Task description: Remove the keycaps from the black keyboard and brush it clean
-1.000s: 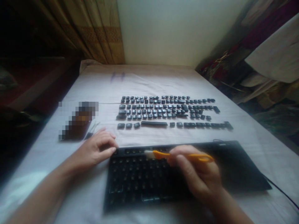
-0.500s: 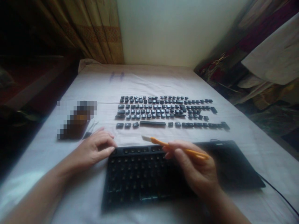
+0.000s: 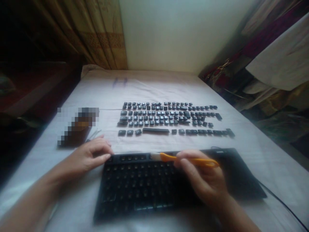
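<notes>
A black keyboard [image 3: 145,187] with its keycaps taken off lies on the white cloth in front of me. My right hand [image 3: 205,183] is closed round an orange-handled brush [image 3: 190,159]. Its pale bristles rest on the top row of the keyboard. My left hand [image 3: 90,154] lies on the cloth with curled fingers, and its fingertips touch the keyboard's upper left corner. The removed keycaps [image 3: 169,117] lie in several neat rows farther away on the cloth.
A brown, pixelated object [image 3: 77,127] lies at the left with a small metal tool [image 3: 93,135] beside it. The keyboard's cable [image 3: 285,206] runs off to the right. A curtain [image 3: 96,32] hangs at the back left, and piled fabric [image 3: 277,64] rises at the right.
The brush lifted off the keyboard, pointing up to the left, then came back down onto the top row. The view shifted slightly to the right.
</notes>
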Demonstrator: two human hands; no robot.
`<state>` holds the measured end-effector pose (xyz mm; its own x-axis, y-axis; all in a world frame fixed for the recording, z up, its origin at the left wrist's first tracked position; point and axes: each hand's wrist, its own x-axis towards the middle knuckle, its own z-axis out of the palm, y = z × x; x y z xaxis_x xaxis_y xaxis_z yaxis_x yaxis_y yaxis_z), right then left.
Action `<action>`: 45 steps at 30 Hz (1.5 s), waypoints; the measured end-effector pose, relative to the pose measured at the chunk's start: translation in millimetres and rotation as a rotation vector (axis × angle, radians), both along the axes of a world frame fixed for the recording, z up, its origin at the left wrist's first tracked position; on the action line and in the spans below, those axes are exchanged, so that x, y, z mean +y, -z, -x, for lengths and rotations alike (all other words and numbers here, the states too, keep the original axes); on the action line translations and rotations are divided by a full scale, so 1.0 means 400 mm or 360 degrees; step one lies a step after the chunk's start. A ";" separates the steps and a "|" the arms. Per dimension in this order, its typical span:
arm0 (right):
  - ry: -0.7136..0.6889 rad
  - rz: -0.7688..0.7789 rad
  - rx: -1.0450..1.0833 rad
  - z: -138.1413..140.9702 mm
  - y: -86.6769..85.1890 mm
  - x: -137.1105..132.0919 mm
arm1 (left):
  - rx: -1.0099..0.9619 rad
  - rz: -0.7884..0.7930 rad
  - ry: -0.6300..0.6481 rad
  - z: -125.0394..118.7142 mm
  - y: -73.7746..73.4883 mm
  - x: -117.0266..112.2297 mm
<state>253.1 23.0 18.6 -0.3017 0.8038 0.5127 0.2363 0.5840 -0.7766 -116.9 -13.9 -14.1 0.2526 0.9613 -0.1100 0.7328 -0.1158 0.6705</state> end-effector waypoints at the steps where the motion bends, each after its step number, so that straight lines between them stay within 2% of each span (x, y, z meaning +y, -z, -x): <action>1: -0.0016 -0.0014 -0.0011 0.000 0.003 -0.001 | 0.0008 0.0003 -0.0006 0.004 0.000 -0.001; 13: -0.0296 -0.0268 -0.0234 0.015 0.003 0.001 | 0.0036 -0.0106 -0.0023 0.004 0.007 -0.007; 19: -0.0408 -0.0220 -0.0208 0.025 0.008 -0.007 | 0.0049 -0.0094 -0.0030 0.002 0.006 -0.009; 27: -0.0275 -0.0065 -0.0016 0.013 0.011 -0.011 | 0.0045 -0.0102 -0.0027 -0.003 0.002 -0.007; 36: -0.0378 -0.0273 -0.0194 0.016 0.008 -0.006 | 0.0068 -0.0118 -0.0059 -0.004 0.006 -0.010; 41: -0.0397 -0.0170 -0.0124 0.027 0.012 -0.011 | 0.0053 -0.0093 -0.0064 -0.003 0.006 -0.008; 45: -0.0283 -0.0058 -0.0011 0.022 0.004 -0.014 | 0.0025 -0.0095 -0.0063 -0.006 0.002 -0.007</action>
